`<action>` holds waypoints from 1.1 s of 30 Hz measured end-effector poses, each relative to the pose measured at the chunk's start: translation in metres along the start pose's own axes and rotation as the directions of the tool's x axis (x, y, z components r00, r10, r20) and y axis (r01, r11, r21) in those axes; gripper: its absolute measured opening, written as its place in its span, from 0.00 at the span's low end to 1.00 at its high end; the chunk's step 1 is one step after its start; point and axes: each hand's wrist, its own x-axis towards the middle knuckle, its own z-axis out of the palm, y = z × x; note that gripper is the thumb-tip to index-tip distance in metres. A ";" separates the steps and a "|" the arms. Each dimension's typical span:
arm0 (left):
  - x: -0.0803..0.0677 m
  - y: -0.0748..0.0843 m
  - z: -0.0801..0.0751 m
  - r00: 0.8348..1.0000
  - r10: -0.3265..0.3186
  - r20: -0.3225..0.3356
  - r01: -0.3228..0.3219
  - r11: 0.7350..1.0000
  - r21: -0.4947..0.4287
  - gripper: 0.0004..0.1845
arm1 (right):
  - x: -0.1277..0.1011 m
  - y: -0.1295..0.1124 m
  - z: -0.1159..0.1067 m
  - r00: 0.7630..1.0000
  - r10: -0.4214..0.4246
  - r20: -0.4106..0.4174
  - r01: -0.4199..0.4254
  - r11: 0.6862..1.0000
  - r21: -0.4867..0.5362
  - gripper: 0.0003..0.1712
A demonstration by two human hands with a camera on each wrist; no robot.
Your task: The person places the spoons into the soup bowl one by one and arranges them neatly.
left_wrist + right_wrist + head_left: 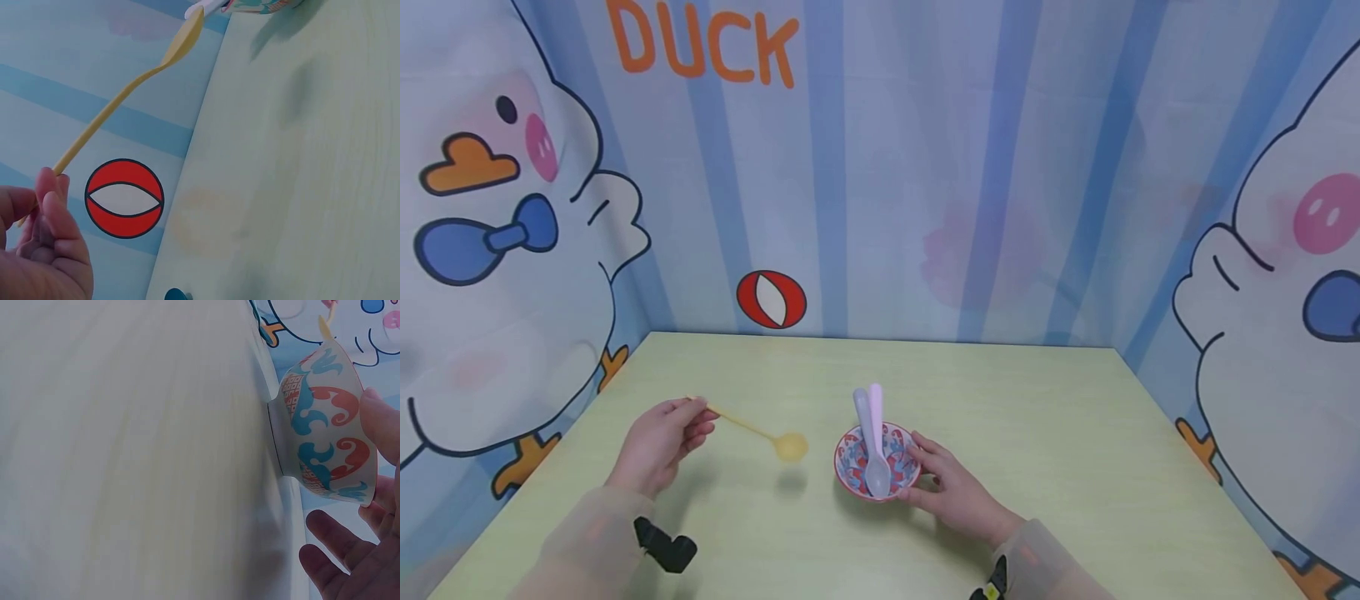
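**Yellow spoon aloft, patterned bowl on the table**

The yellow spoon point(752, 431) is slim and plastic, pinched by its handle end in the left hand point(658, 446); it hangs clear of the table, its bowl end pointing to 4 o'clock. At its 3 o'clock stands the small bowl point(877, 461), upright, patterned red and teal, cupped by the right hand point(951, 492). Two pale spoons point(872, 433) lean inside, handles toward 12 o'clock.
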 end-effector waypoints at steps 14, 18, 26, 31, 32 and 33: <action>0.002 0.024 0.016 0.997 0.033 0.064 -0.035 0.999 0.038 0.25 | 0.001 0.002 0.000 1.000 -0.003 -0.007 0.003 1.000 -0.005 0.44; 0.003 0.030 0.025 0.997 0.034 0.073 -0.038 0.998 0.055 0.26 | 0.002 0.003 0.001 1.000 -0.002 -0.013 0.002 1.000 -0.009 0.44; 0.008 0.044 0.041 0.994 0.034 0.103 -0.040 0.998 0.051 0.23 | 0.001 0.002 0.002 1.000 -0.016 -0.018 0.016 1.000 -0.005 0.44; 0.010 0.049 0.050 0.992 0.037 0.124 -0.044 0.998 0.048 0.23 | 0.001 0.002 0.002 1.000 -0.017 -0.015 0.017 1.000 -0.001 0.44; 0.010 0.050 0.052 0.992 0.037 0.125 -0.043 0.998 0.048 0.23 | 0.001 0.002 0.002 1.000 -0.016 -0.014 0.016 1.000 0.000 0.44; 0.011 0.050 0.054 0.991 0.038 0.127 -0.045 0.998 0.050 0.23 | 0.001 0.002 0.002 1.000 -0.015 -0.015 0.015 1.000 0.000 0.44</action>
